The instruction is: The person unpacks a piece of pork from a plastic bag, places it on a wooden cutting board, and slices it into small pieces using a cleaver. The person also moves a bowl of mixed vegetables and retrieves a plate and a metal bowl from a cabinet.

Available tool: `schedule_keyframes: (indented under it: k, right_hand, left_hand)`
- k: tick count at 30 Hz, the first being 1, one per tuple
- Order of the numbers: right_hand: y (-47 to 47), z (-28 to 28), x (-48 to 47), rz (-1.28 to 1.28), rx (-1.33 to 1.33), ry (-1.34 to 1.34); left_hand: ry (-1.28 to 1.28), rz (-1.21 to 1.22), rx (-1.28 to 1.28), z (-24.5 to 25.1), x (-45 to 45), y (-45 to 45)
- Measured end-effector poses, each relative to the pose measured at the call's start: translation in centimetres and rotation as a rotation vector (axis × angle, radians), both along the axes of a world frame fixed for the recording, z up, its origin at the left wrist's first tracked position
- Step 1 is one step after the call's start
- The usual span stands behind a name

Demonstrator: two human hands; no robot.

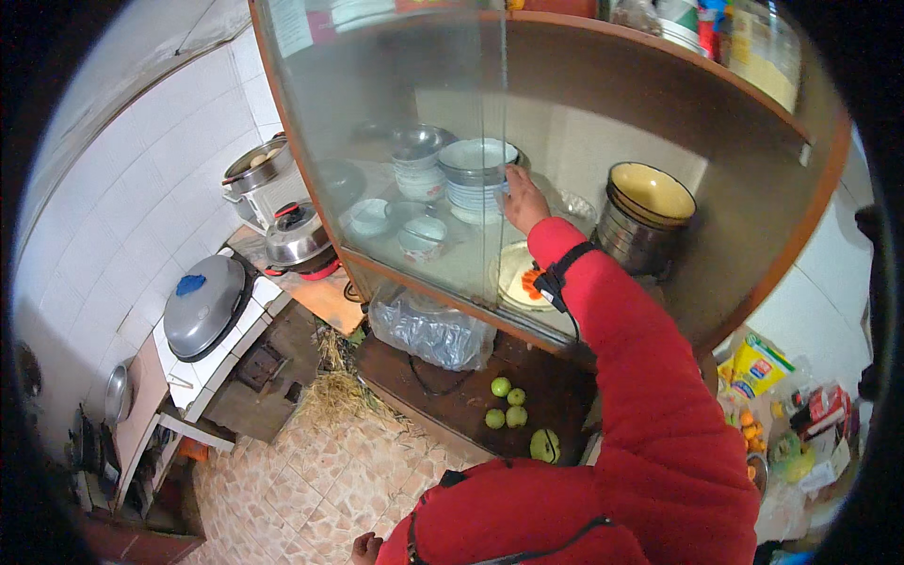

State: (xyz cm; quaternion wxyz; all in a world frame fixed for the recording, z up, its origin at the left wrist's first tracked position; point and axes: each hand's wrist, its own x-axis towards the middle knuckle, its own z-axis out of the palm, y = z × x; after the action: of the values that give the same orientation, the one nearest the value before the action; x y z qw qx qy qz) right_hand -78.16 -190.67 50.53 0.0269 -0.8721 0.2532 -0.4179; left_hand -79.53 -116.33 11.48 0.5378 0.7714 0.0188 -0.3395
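Observation:
My right hand (526, 201) reaches up to the edge of a sliding glass door (424, 85) on a wooden cabinet. Its fingertips are beside a stack of bowls (477, 180) seen through the glass; whether they grip the door edge or a bowl cannot be told. Another bowl stack (419, 169) stands to the left, with small bowls (422, 236) in front. Below my right wrist lies a round pale plate (518, 286) bearing an orange flower pattern. At the bottom edge my left hand (367, 547) hangs low over the floor, mostly hidden by my red sleeve.
Yellow enamel basins (653, 194) sit on a metal pot at the cabinet's right. Below, green fruits (515, 406) and a plastic bag (434, 332) lie on a dark surface. A wok lid (205, 307) covers the tiled stove at left; a lidded pan (300, 240) stands beyond.

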Motion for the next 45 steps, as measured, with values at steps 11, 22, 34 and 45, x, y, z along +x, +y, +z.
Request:
schedule_keyframes:
  k: [11, 22, 34, 45]
  right_hand:
    - [-4.5, 2.2, 5.9, -0.177, 0.132, 0.416]
    - [-4.9, 5.6, 3.8, -0.012, 0.183, -0.050]
    - [5.6, 6.8, -7.2, 0.170, 0.202, -0.491]
    - [25.9, 2.0, -22.2, -0.027, 0.145, -0.160]
  left_hand:
    - [0.034, 0.106, 0.085, -0.4, -2.2, -1.7]
    - [0.047, 0.079, 0.065, -1.1, -2.6, -2.1]
    - [0.033, 0.005, -0.058, -0.1, -1.6, 0.7]
    - [0.043, -0.020, -0.286, 9.4, 0.9, 2.0]
